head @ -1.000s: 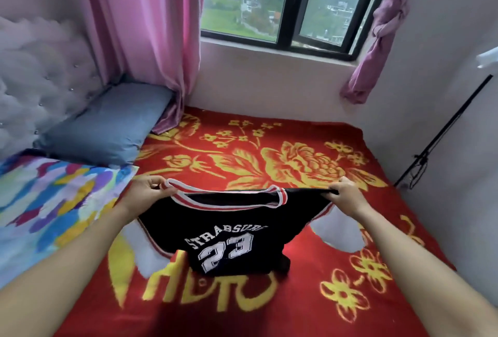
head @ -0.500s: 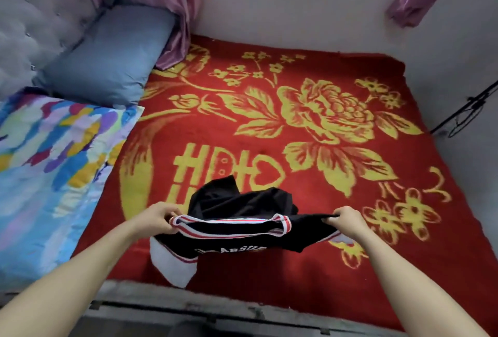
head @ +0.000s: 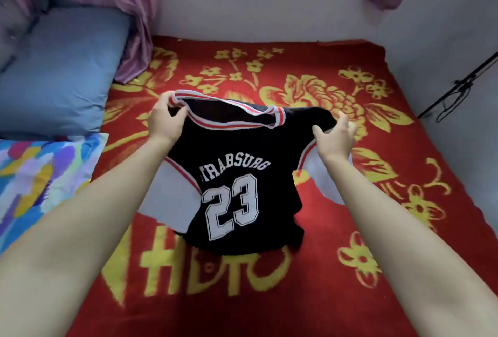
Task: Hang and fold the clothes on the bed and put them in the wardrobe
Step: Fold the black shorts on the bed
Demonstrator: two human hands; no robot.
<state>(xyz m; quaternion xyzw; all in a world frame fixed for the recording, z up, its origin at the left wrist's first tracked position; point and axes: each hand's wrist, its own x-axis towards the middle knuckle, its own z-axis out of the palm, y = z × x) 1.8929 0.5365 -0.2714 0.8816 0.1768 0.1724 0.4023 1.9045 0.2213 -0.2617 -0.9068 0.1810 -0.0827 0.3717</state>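
A black jersey [head: 237, 169] with white sleeves, a red-and-white striped collar and the number 23 hangs in the air above the bed, print side toward me. My left hand [head: 165, 119] pinches its left shoulder at the collar. My right hand [head: 334, 138] grips its right shoulder. The jersey's lower hem is bunched just over the red blanket [head: 336, 296].
A blue pillow [head: 59, 75] lies at the left by the headboard, a multicoloured quilt [head: 40, 174] in front of it. Pink curtains [head: 118, 4] hang at the back left. A black stand with cable [head: 458, 88] leans on the right wall.
Both hands have lifted the jersey up and forward off the blanket, so its front with the number now faces me. The camera has tilted slightly up from the bed's near edge.
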